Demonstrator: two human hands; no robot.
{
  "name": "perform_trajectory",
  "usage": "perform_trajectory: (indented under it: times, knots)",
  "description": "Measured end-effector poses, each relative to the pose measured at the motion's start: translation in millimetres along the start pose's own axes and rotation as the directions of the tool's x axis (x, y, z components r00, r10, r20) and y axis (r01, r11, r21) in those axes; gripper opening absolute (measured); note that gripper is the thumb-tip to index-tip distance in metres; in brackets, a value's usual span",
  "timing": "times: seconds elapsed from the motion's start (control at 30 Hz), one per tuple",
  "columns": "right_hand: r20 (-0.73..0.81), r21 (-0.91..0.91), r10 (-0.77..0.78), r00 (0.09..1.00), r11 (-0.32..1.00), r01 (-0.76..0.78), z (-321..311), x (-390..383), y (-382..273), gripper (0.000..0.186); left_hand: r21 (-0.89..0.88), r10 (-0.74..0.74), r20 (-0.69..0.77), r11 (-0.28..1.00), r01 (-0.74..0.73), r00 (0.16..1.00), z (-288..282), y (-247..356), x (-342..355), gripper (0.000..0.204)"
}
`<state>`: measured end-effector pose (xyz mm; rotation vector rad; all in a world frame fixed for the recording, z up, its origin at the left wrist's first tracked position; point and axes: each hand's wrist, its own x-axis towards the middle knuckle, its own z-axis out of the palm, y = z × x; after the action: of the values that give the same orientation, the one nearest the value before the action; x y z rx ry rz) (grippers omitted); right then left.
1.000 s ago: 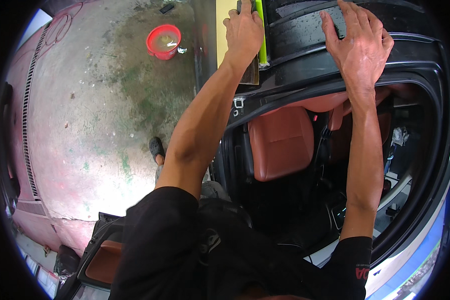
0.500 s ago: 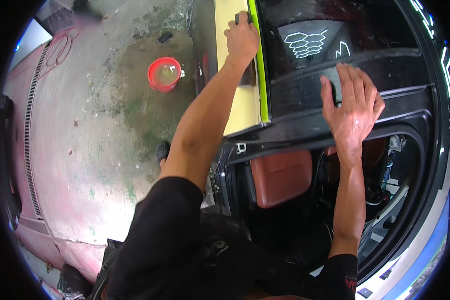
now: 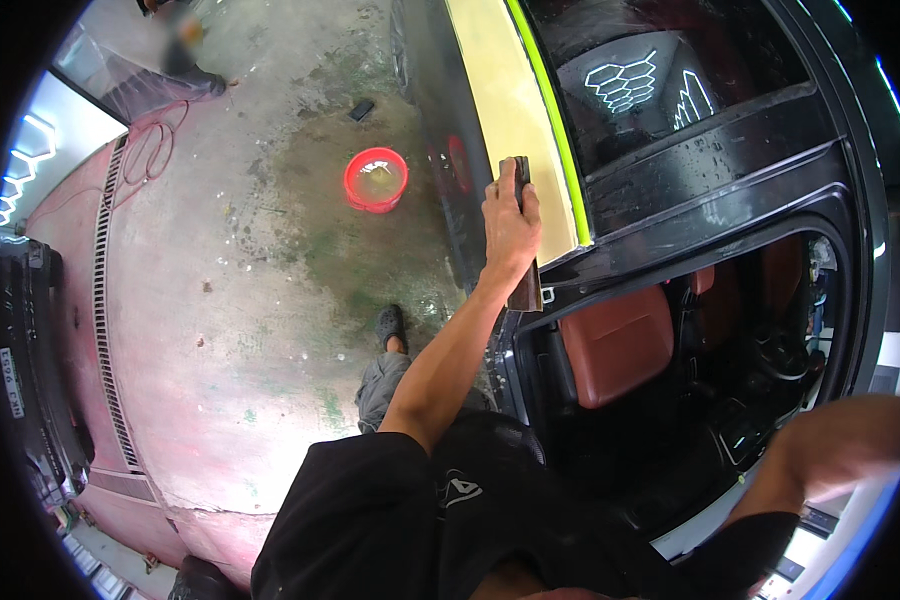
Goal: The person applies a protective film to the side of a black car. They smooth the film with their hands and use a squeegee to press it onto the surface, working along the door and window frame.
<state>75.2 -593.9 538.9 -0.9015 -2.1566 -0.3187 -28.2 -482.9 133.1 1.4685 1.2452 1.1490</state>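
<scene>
My left hand [image 3: 513, 232] is closed around a long, dark sanding block [image 3: 526, 295]. The block lies along the near end of a cream-coloured panel strip [image 3: 510, 95] on a black car, and its lower end reaches past the strip toward the door opening. Bright green masking tape [image 3: 555, 120] borders the strip on its right. My right forearm [image 3: 840, 445] is blurred at the right rim of the picture, and the hand itself lies beyond the visible area.
The open car doorway shows a brown seat [image 3: 618, 348]. Wet black bodywork [image 3: 670, 195] and a window [image 3: 660, 80] lie to the right. A red water basin [image 3: 375, 196] stands on the concrete floor near a small dark block [image 3: 361, 110]. At the upper left, a person's leg [image 3: 165, 92] shows.
My left hand has drawn the sanding block back toward me along the cream strip. My right hand has left the car's bodywork and swung out to the right.
</scene>
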Motion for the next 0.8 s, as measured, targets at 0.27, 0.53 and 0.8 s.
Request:
perform_trajectory:
  times: [0.27, 0.53, 0.8]
  knots:
    - [0.406, 0.023, 0.057, 0.912, 0.997, -0.073, 46, -26, -60, 0.023, 0.052, 0.086, -0.008, 0.995, -0.085, 0.996, -57, 5, 1, 0.058]
    - [0.403, -0.011, 0.166, 0.900, 0.984, -0.177, 28, -89, -79, 0.024, 0.104, 0.223, -0.016, 0.970, -0.220, 0.975, -73, 4, -38, 0.058]
    - [0.328, 0.023, 0.210, 0.921, 0.973, -0.230, 29, -107, -80, 0.025, 0.191, 0.219, 0.011, 0.957, -0.217, 0.976, -92, -24, -44, 0.052]
